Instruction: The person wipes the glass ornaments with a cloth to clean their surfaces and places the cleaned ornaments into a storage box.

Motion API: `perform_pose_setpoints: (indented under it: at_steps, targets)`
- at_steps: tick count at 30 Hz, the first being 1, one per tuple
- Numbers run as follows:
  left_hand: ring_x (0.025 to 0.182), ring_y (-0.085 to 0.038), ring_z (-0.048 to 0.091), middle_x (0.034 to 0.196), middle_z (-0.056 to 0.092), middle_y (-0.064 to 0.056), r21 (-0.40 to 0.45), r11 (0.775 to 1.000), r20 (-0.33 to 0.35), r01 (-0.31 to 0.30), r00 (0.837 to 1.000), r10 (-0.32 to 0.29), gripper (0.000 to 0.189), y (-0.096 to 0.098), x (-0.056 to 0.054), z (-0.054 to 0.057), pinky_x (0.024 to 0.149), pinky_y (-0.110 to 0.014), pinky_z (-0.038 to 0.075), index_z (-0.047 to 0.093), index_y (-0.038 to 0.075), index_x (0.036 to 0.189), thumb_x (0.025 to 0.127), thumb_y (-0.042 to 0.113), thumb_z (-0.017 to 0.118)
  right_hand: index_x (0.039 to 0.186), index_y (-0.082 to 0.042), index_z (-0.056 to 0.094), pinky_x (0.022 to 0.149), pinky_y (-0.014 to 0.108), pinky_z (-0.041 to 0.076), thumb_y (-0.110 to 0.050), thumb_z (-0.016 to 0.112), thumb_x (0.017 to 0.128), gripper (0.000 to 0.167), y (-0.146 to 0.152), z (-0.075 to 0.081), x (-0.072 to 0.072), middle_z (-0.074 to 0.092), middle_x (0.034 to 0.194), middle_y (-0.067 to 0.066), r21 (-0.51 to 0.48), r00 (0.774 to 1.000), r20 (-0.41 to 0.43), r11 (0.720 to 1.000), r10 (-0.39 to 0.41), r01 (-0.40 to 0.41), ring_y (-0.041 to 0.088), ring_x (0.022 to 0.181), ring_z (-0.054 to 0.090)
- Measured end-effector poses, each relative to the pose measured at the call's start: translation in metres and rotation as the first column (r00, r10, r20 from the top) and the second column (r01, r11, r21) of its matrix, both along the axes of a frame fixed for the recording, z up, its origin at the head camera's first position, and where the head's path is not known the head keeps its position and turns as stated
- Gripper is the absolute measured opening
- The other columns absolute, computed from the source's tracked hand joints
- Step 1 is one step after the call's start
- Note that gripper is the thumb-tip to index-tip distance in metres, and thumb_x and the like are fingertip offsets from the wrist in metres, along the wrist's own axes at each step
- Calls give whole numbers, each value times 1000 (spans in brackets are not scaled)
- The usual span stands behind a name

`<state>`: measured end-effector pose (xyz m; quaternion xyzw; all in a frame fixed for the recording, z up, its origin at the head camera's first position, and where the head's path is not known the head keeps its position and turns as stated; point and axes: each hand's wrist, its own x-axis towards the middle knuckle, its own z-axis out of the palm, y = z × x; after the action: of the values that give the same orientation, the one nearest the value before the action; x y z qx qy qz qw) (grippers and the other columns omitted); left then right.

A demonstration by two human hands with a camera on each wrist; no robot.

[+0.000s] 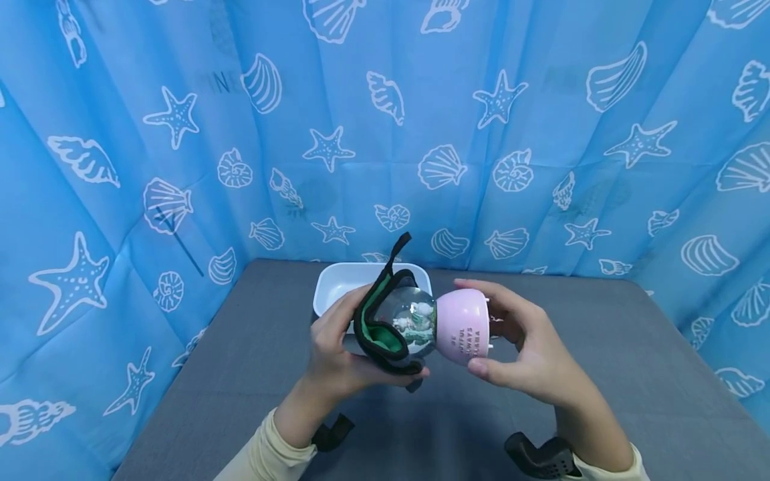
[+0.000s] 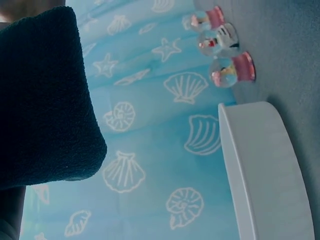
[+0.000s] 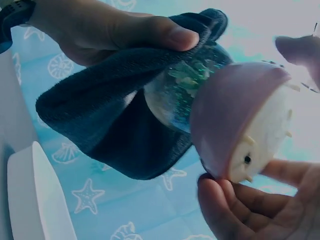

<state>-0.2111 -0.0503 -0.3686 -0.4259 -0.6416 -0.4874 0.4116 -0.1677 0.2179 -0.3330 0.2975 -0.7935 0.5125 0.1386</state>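
Head view: snow globe (image 1: pixel 446 326) held on its side at frame centre, above the grey tabletop (image 1: pixel 619 354), dome toward the left, pink base toward the right. Left hand (image 1: pixel 337 351) curls round a green-lined dark cloth (image 1: pixel 371 306) against the dome; right hand (image 1: pixel 529 341) pinches the base between thumb and fingers.

Handling (judged): fairly heavy for its bulk; dome stiff, smooth, likely slippery and breakable; cloth soft and floppy. Best hold: the broad pink base, away from the small feet on its underside; cloth adds friction at the dome.

Edges and room: white tub (image 1: pixel 333 284) sits just behind the left hand, its rim a knock risk. Left wrist view, upper right: three small snow globes (image 2: pixel 218 40) beyond the tub, also to be avoided. Most room: tabletop toward right of head frame.
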Motion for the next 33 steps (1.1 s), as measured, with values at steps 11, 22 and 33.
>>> perform_pose_setpoints:
  at_steps: [11,22,33]
  targets:
    - [112,-30,75,125,74,-20,48,999,-3,22,1000,-22,94,-2,3,3,98,-35,63,63,-5,136,72,56,94,156,-6,49,92,25,64,11,99,57,113,-2,5,8,64,139,9,20,996,-84,1000,-16,18,15,108,74]
    - [109,-30,76,122,75,-20,33,999,-3,26,1000,-26,93,-2,8,6,96,-35,64,64,-5,134,71,57,94,147,2,58,88,18,61,6,103,49,108,0,3,10,66,141,8,8,962,-271,999,-29,33,10,102,75]
    - [108,-30,77,122,75,-19,27,999,-20,33,999,-32,90,-3,12,11,97,-37,64,65,-5,134,73,56,93,141,-4,65,78,20,52,-11,107,47,103,-1,2,8,72,132,3,13,946,-308,993,-104,113,12,101,63]
